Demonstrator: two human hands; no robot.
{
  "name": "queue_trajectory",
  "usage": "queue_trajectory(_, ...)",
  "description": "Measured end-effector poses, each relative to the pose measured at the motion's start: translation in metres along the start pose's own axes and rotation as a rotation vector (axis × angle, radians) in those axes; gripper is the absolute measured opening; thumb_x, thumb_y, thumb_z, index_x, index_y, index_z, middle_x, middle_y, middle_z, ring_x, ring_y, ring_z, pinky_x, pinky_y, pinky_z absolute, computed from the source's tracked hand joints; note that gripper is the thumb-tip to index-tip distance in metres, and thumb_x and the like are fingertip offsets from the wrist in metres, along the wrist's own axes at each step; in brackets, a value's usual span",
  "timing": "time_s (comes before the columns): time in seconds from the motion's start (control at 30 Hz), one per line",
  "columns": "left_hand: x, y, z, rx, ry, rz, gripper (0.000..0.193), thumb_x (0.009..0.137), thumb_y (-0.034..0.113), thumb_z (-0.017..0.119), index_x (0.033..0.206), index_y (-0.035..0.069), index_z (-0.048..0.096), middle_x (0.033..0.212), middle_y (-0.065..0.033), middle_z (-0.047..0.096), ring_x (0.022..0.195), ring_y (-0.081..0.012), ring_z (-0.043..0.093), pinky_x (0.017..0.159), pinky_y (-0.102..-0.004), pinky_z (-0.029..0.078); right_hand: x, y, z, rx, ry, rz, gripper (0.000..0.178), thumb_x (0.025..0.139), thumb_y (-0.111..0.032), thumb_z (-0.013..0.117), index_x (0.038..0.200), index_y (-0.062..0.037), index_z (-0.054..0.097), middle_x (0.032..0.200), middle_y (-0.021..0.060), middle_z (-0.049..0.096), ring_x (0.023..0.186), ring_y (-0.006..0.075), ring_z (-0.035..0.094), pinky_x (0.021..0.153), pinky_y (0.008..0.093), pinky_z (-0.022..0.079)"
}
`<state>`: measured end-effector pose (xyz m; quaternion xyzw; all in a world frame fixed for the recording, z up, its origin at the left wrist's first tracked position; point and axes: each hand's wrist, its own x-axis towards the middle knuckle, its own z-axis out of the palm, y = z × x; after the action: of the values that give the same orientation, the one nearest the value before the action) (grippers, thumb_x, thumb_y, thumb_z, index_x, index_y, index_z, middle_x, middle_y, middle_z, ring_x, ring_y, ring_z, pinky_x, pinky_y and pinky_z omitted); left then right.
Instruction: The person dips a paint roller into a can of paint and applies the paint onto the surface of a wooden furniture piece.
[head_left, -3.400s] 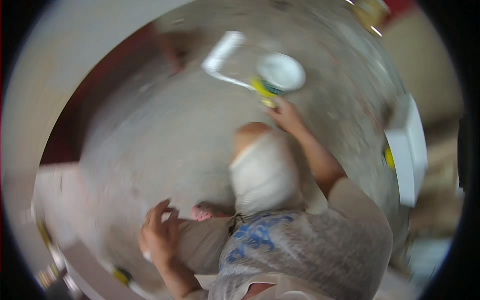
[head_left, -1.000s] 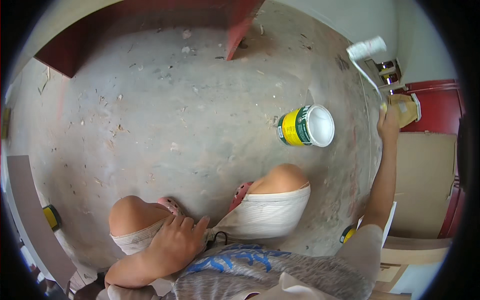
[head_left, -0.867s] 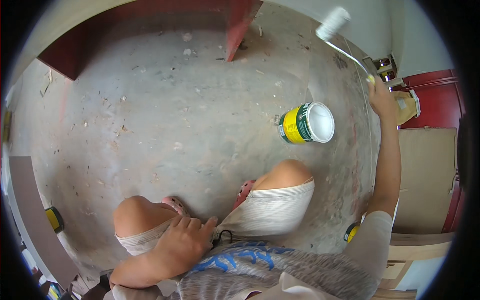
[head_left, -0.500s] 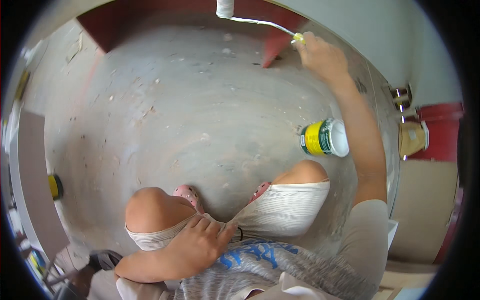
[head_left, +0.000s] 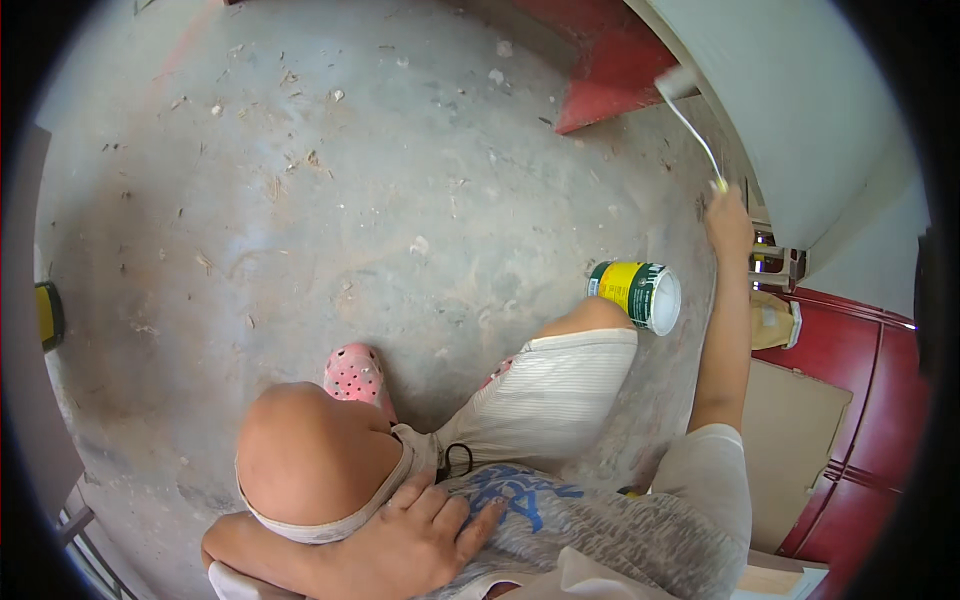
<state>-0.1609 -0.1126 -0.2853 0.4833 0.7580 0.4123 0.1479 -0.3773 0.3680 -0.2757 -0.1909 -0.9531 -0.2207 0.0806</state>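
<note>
My right hand [head_left: 731, 225] reaches forward on the right, its fingers closed around the handle of a paint roller [head_left: 703, 142]. The white wire frame rises from the grip to a pale roller sleeve [head_left: 677, 83], which is slightly blurred. That sleeve is close to the lower part of a pale wall [head_left: 790, 90]; whether it touches cannot be told. Below the hand, a green and yellow paint bucket [head_left: 625, 286] with a whitish inside stands on the floor. My left hand [head_left: 425, 530] rests on my lap against the grey shirt, fingers loosely extended, holding nothing.
A red panel [head_left: 615, 85] with a pointed corner is at the top. Another yellow and green container [head_left: 47, 316] stands at the left edge beside a grey panel [head_left: 40, 400]. Red panels [head_left: 830, 350] and a beige board [head_left: 795, 440] are at the right. Debris dots the concrete floor [head_left: 430, 200].
My right hand has swung right and nearer with the roller, from the red panel toward the pale wall. The view has turned rightward. My left hand stays on my lap.
</note>
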Motion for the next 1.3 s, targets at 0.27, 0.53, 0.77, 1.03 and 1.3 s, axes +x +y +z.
queue_trajectory(0.27, -0.009, -0.019, -0.011, -0.136, -0.061, 0.035, 0.046, 0.075, 0.019, 0.045, 0.117, 0.005, 0.054, 0.085, -0.0096, 0.057, 0.080, -0.0262, 0.058, 0.086, -0.0457, 0.046, -0.001, 0.029, 0.026, -0.004, 0.001, -0.029, 0.041, 0.092, -0.042, 0.037, 0.096, -0.0031, 0.047, 0.090, 0.0272, 0.059, 0.083, 0.0448, 0.056, 0.067, 0.0534, 0.043)
queue_trajectory(0.53, -0.016, 0.002, 0.009, -0.063, -0.047, -0.079, 0.046, 0.075, 0.018, 0.045, 0.119, 0.007, 0.054, 0.087, -0.0081, 0.056, 0.082, -0.0242, 0.057, 0.088, -0.0460, 0.045, 0.026, -0.181, -0.052, 0.241, 0.220, -0.528, 0.038, 0.090, -0.042, 0.041, 0.097, -0.0057, 0.049, 0.086, 0.0202, 0.063, 0.083, 0.0409, 0.059, 0.069, 0.0502, 0.046)
queue_trajectory(0.77, 0.005, 0.019, 0.017, -0.002, -0.047, -0.112, 0.045, 0.077, 0.018, 0.043, 0.120, 0.009, 0.053, 0.089, -0.0078, 0.056, 0.083, -0.0241, 0.057, 0.090, -0.0463, 0.045, 0.043, -0.184, -0.046, 0.300, 0.071, -0.321, 0.037, 0.091, -0.041, 0.038, 0.100, -0.0068, 0.048, 0.091, 0.0213, 0.062, 0.086, 0.0408, 0.059, 0.073, 0.0504, 0.046)
queue_trajectory(1.03, -0.001, 0.004, 0.010, 0.067, 0.117, 0.028, 0.037, 0.076, 0.016, 0.049, 0.108, 0.000, 0.057, 0.078, -0.0069, 0.055, 0.074, -0.0222, 0.054, 0.076, -0.0352, 0.043, -0.017, 0.003, 0.036, 0.443, -0.232, -0.199, 0.039, 0.089, -0.032, 0.045, 0.111, -0.0020, 0.055, 0.097, 0.0211, 0.062, 0.089, 0.0343, 0.060, 0.077, 0.0423, 0.047)
queue_trajectory(1.3, 0.029, -0.017, 0.034, 0.189, -0.097, -0.019, 0.025, 0.074, 0.018, 0.055, 0.090, -0.002, 0.056, 0.086, -0.0170, 0.061, 0.085, -0.0320, 0.060, 0.073, -0.0407, 0.046, -0.087, -0.005, 0.025, 0.899, -0.472, -0.160, 0.034, 0.082, -0.021, 0.061, 0.102, 0.0069, 0.055, 0.082, 0.0136, 0.058, 0.075, 0.0216, 0.053, 0.071, 0.0337, 0.043)
